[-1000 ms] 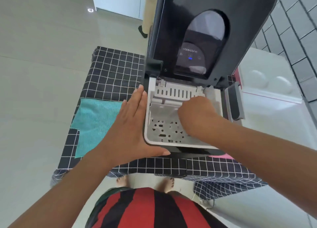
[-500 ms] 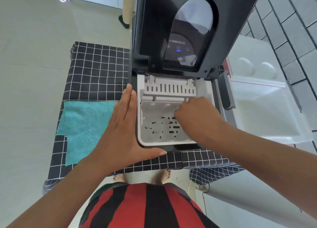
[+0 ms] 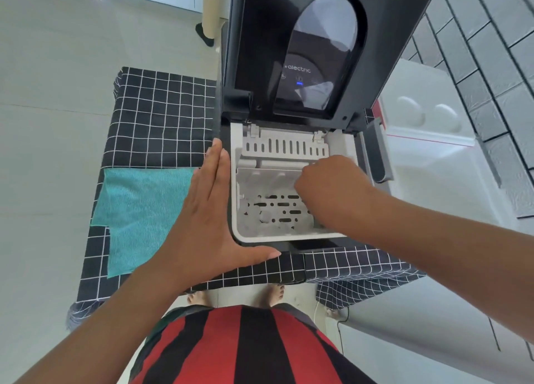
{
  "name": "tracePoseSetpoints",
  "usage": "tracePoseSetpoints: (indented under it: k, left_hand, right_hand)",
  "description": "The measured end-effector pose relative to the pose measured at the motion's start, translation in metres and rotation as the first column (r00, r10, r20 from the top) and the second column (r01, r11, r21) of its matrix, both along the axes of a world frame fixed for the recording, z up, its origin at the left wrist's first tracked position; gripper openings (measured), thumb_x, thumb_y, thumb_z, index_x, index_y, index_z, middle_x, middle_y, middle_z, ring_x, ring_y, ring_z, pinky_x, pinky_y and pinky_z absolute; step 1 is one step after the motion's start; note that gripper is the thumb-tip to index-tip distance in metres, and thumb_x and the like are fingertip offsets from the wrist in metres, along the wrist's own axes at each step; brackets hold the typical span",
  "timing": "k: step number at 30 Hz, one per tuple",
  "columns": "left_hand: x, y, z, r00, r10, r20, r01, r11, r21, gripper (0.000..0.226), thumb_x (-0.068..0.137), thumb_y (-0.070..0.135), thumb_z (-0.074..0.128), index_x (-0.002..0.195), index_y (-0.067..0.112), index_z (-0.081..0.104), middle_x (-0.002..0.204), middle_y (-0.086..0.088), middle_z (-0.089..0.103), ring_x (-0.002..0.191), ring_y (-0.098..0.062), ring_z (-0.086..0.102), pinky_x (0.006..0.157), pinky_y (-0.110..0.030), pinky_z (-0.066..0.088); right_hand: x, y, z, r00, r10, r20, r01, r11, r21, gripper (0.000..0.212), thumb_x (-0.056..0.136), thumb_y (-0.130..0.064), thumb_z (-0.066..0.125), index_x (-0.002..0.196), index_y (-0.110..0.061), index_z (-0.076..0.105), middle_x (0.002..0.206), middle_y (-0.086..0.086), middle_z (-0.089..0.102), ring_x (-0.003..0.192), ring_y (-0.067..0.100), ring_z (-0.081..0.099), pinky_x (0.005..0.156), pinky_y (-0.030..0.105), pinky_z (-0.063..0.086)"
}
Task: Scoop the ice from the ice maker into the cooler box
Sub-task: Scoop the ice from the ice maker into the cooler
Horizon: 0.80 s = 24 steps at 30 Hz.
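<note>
The black ice maker (image 3: pixel 318 36) stands on the table with its lid raised. Its white slotted basket (image 3: pixel 254 181) lies open below, with a few pale ice pieces (image 3: pixel 264 216) on its floor. My left hand (image 3: pixel 208 210) presses flat against the machine's left side, thumb along the front edge. My right hand (image 3: pixel 329 190) is inside the basket at its right rear, knuckles up and fingers curled downward. What they hold is hidden. The white cooler box (image 3: pixel 433 187) stands open to the right of the machine, its lid (image 3: pixel 419 109) tipped back.
A black checked tablecloth (image 3: pixel 161 114) covers the table. A teal cloth (image 3: pixel 138 210) lies on it left of the ice maker. A grey handle (image 3: pixel 378 152) sits between machine and cooler. A grey tiled wall (image 3: pixel 491 51) rises at right.
My right hand has shifted slightly toward the basket's back right corner. My left hand stays flat against the machine's side.
</note>
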<state>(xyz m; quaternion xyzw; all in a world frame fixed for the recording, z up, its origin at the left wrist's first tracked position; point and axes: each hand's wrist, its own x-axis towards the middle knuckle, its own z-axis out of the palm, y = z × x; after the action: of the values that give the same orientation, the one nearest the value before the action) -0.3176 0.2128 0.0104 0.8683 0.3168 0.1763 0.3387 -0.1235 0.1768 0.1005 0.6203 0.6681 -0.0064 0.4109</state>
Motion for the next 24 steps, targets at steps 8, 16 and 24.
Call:
tracePoseSetpoints:
  k: [8,16,24]
  left_hand:
    - [-0.001,0.000,0.000,1.000,-0.004,0.008,0.004,1.000,-0.008,0.148,0.059,0.091,0.060,0.158,0.009,-0.011,0.166,0.002,-0.020,0.154,-0.015,-0.010,0.120,-0.059,0.022]
    - [0.000,-0.001,-0.001,1.000,0.000,0.009,0.000,1.000,-0.006,0.148,0.058,0.087,0.066,0.158,0.012,-0.014,0.165,0.005,-0.023,0.154,-0.013,-0.013,0.121,-0.057,0.019]
    - [0.000,-0.001,0.000,1.000,0.014,0.026,-0.013,0.999,-0.040,0.146,0.057,0.093,0.058,0.158,0.017,-0.014,0.165,0.008,-0.022,0.154,-0.013,-0.008,0.118,-0.057,0.027]
  right_hand:
    - [-0.016,0.012,0.010,0.965,-0.024,-0.260,0.059,0.990,0.126,0.033,0.069,-0.011,0.061,0.052,-0.016,0.033,0.054,0.000,0.036,0.049,0.022,0.040,0.054,0.030,0.035]
    - [0.040,-0.001,0.001,0.949,-0.210,-0.235,0.242,0.963,0.118,0.011,0.074,-0.026,0.067,0.084,-0.020,0.068,0.070,-0.001,0.052,0.064,0.022,0.049,0.058,0.027,0.041]
    - [0.047,-0.009,-0.031,0.638,-0.507,-0.579,0.496,0.846,-0.194,0.019,0.079,-0.037,0.073,0.080,-0.018,0.078,0.064,-0.009,0.067,0.064,0.006,0.059,0.062,0.024,0.046]
